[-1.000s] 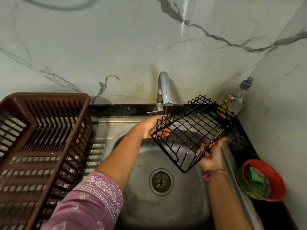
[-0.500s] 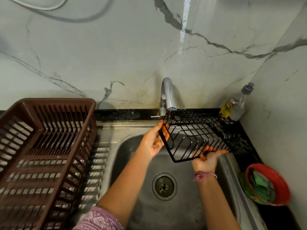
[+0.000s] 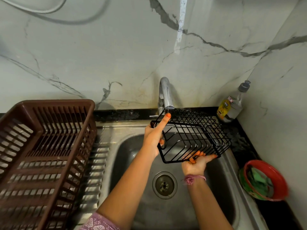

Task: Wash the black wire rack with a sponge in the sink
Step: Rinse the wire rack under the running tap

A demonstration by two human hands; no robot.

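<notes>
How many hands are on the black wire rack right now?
2. The left hand grips the black wire rack at its left end; the right hand holds its near edge from below.

Black wire rack, gripped between orange-nailed fingers. Brown slatted basket. Red bowl with green contents. White marble wall, grey veins. Pink wrist thread. Purple floral sleeve. Yellow-labelled clear bottle.
</notes>
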